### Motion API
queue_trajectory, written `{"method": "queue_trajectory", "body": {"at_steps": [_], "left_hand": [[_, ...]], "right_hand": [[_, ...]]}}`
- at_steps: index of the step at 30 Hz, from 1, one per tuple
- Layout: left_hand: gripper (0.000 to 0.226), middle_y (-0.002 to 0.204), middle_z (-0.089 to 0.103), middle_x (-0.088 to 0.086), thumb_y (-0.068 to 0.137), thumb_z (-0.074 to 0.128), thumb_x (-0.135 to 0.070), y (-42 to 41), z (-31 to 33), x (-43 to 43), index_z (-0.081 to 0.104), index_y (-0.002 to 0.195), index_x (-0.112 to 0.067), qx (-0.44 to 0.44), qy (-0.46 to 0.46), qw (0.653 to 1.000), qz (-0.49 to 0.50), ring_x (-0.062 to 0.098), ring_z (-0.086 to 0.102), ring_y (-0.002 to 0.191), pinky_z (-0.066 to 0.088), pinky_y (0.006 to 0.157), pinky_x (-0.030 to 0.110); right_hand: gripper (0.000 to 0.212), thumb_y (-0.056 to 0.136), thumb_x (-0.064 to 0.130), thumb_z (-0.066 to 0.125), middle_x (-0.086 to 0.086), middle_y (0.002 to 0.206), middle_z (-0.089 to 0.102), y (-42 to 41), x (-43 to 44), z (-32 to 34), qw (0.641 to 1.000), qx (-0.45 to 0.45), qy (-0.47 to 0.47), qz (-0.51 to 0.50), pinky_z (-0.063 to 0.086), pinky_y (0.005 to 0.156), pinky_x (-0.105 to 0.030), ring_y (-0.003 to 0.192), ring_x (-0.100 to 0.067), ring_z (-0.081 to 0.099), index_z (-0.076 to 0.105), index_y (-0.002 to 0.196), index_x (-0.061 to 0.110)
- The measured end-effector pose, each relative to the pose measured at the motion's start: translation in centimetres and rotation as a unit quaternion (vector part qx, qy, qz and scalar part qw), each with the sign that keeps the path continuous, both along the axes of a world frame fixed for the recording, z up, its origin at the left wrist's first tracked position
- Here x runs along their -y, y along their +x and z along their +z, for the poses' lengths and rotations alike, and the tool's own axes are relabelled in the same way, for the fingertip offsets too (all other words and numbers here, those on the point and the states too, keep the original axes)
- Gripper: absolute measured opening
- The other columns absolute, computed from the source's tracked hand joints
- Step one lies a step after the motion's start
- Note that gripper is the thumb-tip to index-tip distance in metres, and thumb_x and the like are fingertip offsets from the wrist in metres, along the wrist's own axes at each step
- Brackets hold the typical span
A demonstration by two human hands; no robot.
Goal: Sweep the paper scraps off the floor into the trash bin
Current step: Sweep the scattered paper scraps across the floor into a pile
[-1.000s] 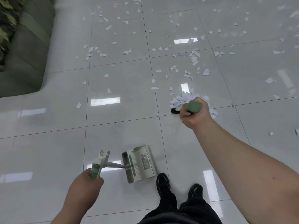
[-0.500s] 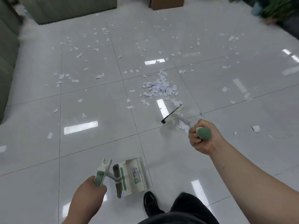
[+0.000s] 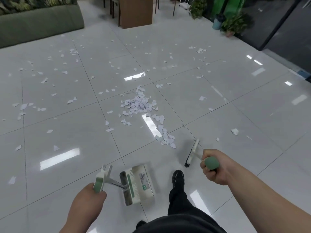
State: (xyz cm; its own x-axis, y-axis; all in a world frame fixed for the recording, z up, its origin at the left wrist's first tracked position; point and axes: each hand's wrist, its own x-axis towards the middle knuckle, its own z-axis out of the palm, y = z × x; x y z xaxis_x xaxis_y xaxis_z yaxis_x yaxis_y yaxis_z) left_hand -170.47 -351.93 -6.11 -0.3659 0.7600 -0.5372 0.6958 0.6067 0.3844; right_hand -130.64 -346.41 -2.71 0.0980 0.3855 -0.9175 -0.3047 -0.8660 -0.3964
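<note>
White paper scraps lie all over the pale tiled floor, with a swept heap (image 3: 138,105) in the middle and a trail of scraps (image 3: 165,138) running back from it. My right hand (image 3: 214,167) grips the green-capped handle of a white broom, whose head (image 3: 191,153) hangs near the floor just right of the trail. My left hand (image 3: 89,197) grips the green handle of a white long-handled dustpan (image 3: 137,184), which sits near my black shoe (image 3: 177,180). A teal bin (image 3: 218,21) stands far back right.
A green sofa (image 3: 38,26) lines the back left. A brown wooden cabinet (image 3: 135,12) stands at the back centre, chair legs behind it. Potted plants (image 3: 235,24) and dark glass panels (image 3: 286,27) close off the back right.
The broom head pulled back from the heap toward me and to the right, leaving a trail of scraps. The view tilted up, showing more of the room. The dustpan stayed by my feet.
</note>
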Motion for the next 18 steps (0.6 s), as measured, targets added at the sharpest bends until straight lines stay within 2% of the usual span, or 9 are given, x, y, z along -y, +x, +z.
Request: {"method": "queue_trajectory", "body": {"at_steps": [3,8,11,15,18], "left_hand": [[0.010,0.066,0.061,0.010,0.085,0.057,-0.013,1.5,0.3,-2.1,0.056,0.077,-0.006,-0.002,-0.005,1.000,0.007,0.028,0.054,0.061,0.036,0.056,0.033],[0.012,0.064,0.055,0.009,0.082,0.056,-0.013,4.2,1.3,-5.5,0.055,0.080,-0.001,-0.021,-0.025,0.998,0.052,0.026,0.049,0.057,0.037,0.057,0.034],[0.013,0.069,0.063,0.016,0.082,0.058,-0.014,6.2,1.8,-7.9,0.059,0.082,-0.001,-0.037,-0.045,0.995,0.075,0.027,0.053,0.059,0.040,0.059,0.034],[0.012,0.079,0.069,0.021,0.082,0.058,-0.014,10.0,2.4,-11.5,0.062,0.084,-0.003,-0.051,-0.071,0.993,0.083,0.028,0.056,0.062,0.043,0.062,0.035],[0.012,0.076,0.066,0.019,0.084,0.057,-0.015,12.9,2.5,-14.4,0.060,0.083,-0.003,-0.061,-0.073,0.993,0.067,0.027,0.055,0.064,0.041,0.062,0.035]], "right_hand": [[0.016,0.074,0.010,0.055,-0.002,0.059,0.046,0.4,-3.1,-1.2,0.998,-0.048,-0.011,-0.026,0.022,0.033,-0.014,0.040,-0.013,0.037,0.042,0.069,0.017],[0.013,0.077,0.010,0.054,-0.003,0.061,0.047,-0.1,-10.4,-2.7,0.990,-0.138,-0.005,-0.025,0.022,0.032,-0.015,0.039,-0.013,0.036,0.044,0.069,0.014],[0.016,0.077,0.008,0.051,-0.002,0.060,0.047,-0.4,-16.2,-3.7,0.983,-0.183,0.001,-0.030,0.023,0.033,-0.014,0.041,-0.012,0.035,0.043,0.065,0.015],[0.014,0.078,0.009,0.048,0.001,0.059,0.043,0.9,-23.0,-5.4,0.977,-0.210,0.019,-0.039,0.022,0.033,-0.015,0.041,-0.011,0.033,0.038,0.070,0.017],[0.009,0.079,0.010,0.047,0.001,0.057,0.042,3.5,-25.9,-5.6,0.974,-0.222,0.024,-0.044,0.022,0.034,-0.016,0.039,-0.011,0.034,0.040,0.077,0.015]]}}
